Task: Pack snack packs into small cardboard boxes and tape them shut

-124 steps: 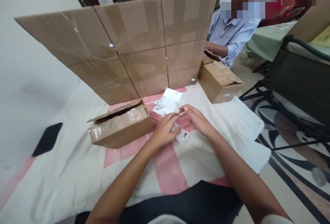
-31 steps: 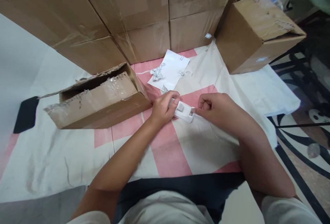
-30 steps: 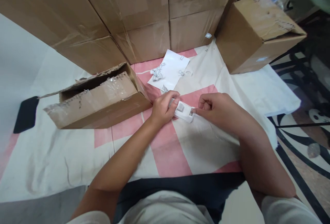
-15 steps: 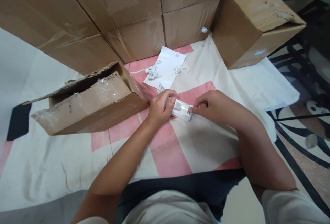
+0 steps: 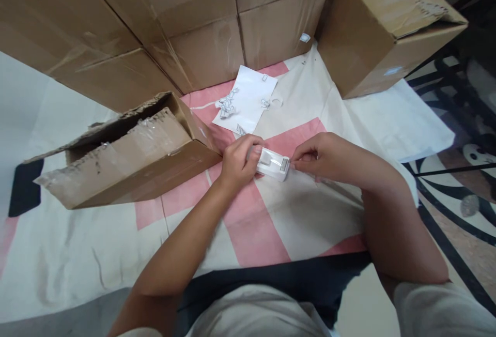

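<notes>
My left hand [image 5: 239, 160] is wrapped around the left end of a small white plastic device [image 5: 272, 164], thumb on top, just above the cloth. The device has a recess in its upper face and a ridged, metallic-looking strip across its right end. My right hand [image 5: 321, 155] is at that right end, with thumb and index finger pinched together beside the strip. What the pinch holds, if anything, is too small to make out. Beyond my hands lies a white sheet of paper [image 5: 250, 94] with several small, clear, dark-edged scraps [image 5: 227, 105] on it.
An open cardboard box [image 5: 135, 156] lies to the left, near a black flat object [image 5: 25, 187]. Stacked cartons [image 5: 205, 42] wall off the back. Another carton [image 5: 372, 37] stands at the back right. A pink-and-white cloth [image 5: 248, 223] covers the surface. A pale ring [image 5: 277, 103] lies by the paper.
My right fingertips have drawn slightly right, off the device's end, and the ridged strip shows more fully. My left hand keeps its hold. The view has shifted a little.
</notes>
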Demonstrator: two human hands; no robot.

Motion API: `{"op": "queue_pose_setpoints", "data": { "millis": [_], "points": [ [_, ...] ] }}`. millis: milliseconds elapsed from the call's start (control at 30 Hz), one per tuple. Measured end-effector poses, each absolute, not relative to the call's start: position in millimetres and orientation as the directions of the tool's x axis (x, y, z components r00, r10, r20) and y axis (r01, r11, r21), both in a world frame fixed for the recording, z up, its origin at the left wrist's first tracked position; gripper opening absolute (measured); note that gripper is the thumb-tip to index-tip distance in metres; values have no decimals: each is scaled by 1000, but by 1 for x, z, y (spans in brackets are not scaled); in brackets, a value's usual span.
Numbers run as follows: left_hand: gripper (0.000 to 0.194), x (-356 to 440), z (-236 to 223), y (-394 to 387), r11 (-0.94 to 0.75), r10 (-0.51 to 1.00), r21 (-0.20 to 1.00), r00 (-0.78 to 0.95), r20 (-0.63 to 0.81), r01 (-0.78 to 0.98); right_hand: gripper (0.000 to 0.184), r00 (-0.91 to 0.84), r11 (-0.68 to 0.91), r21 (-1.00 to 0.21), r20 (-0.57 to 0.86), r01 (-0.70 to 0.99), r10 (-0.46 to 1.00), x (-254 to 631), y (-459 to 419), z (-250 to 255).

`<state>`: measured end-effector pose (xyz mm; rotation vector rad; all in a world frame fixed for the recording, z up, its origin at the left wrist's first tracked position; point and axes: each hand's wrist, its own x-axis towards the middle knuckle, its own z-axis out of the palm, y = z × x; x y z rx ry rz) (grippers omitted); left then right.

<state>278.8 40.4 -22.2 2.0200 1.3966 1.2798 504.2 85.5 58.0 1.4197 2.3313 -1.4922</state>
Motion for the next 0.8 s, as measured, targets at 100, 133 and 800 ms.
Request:
{"op": "queue_pose_setpoints", "data": {
  "millis": [100,133,800],
  "points": [
    [35,279,-21,41,-441,880,720,100,465,537,25,-598,115,-713,-476,692,645,505,88,57],
    [35,279,-21,41,-441,880,720,101,463,536,25,-600,114,-714,-479,691,640,505,89,57],
    [39,279,-22,40,-426,889,725,100,447,542,15,-691,294,-685,-419,666,590,522,101,47]
  ]
}}
